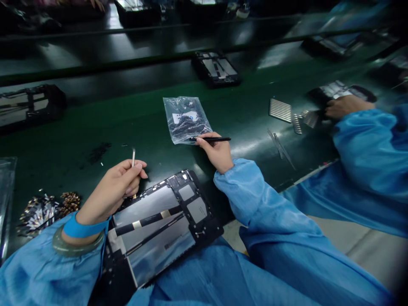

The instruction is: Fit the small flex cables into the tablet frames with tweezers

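Left hand (116, 187): closed on thin white strip (133, 157), above opened tablet chassis (159, 225) at near edge.
Right hand (218, 153): pinches slim black stylus (212, 139), tip on clear plastic parts bag (186, 119).
Far right: co-worker's hand (342, 106) by ribbed metal plates (280, 110).

An opened device (159, 225) lies at the near edge of the counter (95, 127), between the two hands, with the left hand (116, 187) at its left corner and the right hand (218, 153) just behind its right corner. Behind the right hand lies a plastic bag (185, 118), and farther back another device (216, 69). Left of the opened device sits a heap of small parts (47, 210); well to the right, a co-worker's hand (342, 106) rests beside flat ribbed pieces (280, 109).
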A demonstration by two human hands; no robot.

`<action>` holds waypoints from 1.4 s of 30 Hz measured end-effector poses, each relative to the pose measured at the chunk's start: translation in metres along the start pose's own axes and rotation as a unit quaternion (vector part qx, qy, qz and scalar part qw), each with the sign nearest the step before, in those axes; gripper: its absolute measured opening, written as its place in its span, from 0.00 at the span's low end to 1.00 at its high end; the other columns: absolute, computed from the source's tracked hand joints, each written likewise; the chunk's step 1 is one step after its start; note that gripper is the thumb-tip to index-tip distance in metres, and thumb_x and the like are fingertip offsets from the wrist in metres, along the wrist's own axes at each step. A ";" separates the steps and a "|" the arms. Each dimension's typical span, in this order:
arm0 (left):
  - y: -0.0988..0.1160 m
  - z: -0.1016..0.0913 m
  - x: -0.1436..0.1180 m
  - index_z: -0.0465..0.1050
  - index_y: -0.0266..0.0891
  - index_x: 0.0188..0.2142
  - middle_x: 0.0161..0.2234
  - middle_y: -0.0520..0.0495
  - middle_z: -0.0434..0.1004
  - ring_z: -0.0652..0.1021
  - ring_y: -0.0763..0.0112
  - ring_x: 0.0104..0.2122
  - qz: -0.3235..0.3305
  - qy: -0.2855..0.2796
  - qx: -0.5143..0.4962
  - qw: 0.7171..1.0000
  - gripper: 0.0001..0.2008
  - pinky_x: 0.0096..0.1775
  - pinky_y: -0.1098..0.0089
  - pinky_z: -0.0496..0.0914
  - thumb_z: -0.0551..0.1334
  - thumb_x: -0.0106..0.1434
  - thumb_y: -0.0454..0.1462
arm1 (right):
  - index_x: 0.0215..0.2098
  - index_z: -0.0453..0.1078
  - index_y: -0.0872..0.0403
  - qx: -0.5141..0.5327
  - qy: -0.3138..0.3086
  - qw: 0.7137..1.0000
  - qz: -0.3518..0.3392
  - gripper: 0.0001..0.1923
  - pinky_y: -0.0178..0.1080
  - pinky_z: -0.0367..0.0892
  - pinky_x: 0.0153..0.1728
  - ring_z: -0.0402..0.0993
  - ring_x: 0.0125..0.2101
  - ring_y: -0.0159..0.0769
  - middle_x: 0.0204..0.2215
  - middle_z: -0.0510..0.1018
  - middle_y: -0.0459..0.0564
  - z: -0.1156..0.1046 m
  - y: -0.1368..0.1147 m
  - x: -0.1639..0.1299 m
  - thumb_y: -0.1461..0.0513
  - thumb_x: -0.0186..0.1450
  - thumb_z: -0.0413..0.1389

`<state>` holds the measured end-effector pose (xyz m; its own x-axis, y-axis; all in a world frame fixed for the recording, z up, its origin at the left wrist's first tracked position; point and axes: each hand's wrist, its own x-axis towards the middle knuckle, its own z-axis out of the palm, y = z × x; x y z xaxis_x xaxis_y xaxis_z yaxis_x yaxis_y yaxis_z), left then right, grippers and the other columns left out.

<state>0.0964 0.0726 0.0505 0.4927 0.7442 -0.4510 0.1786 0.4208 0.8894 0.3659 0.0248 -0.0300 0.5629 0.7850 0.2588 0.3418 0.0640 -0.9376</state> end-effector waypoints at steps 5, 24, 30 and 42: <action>0.005 0.006 -0.016 0.72 0.36 0.38 0.24 0.52 0.72 0.55 0.87 0.13 -0.005 -0.011 0.019 1.000 0.12 0.14 0.79 0.52 0.65 0.58 0.42 | 0.31 0.71 0.53 0.121 -0.036 0.992 0.026 0.12 0.38 0.73 0.33 0.78 0.28 0.32 0.28 0.79 0.45 0.006 -0.041 -0.023 0.54 0.56 0.63; -0.011 0.008 -0.065 0.72 0.35 0.41 0.23 0.51 0.73 0.58 0.85 0.14 0.017 -0.016 0.042 0.999 0.13 0.15 0.79 0.53 0.63 0.58 0.40 | 0.28 0.68 0.55 0.329 -0.320 0.838 0.295 0.15 0.25 0.70 0.22 0.75 0.20 0.24 0.22 0.80 0.44 0.055 -0.104 -0.062 0.55 0.52 0.66; -0.015 -0.010 -0.066 0.73 0.32 0.45 0.20 0.53 0.68 0.64 0.82 0.18 0.007 0.071 -0.080 0.994 0.13 0.21 0.82 0.61 0.59 0.60 0.33 | 0.29 0.68 0.55 0.237 -0.287 0.904 0.209 0.15 0.28 0.71 0.23 0.75 0.21 0.26 0.22 0.78 0.44 0.057 -0.095 -0.063 0.54 0.53 0.65; -0.024 -0.028 -0.069 0.73 0.36 0.44 0.22 0.53 0.67 0.63 0.83 0.15 0.040 0.040 -0.197 0.979 0.11 0.22 0.76 0.68 0.56 0.66 0.38 | 0.30 0.72 0.54 -0.055 -0.328 0.943 -0.036 0.06 0.35 0.67 0.29 0.74 0.26 0.31 0.27 0.78 0.46 0.064 -0.086 -0.077 0.59 0.60 0.58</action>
<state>0.0347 0.0256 0.0577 0.4207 0.8149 -0.3987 -0.2077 0.5143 0.8321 0.2454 -0.0020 0.0156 -0.0377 0.9955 0.0874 0.4571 0.0949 -0.8844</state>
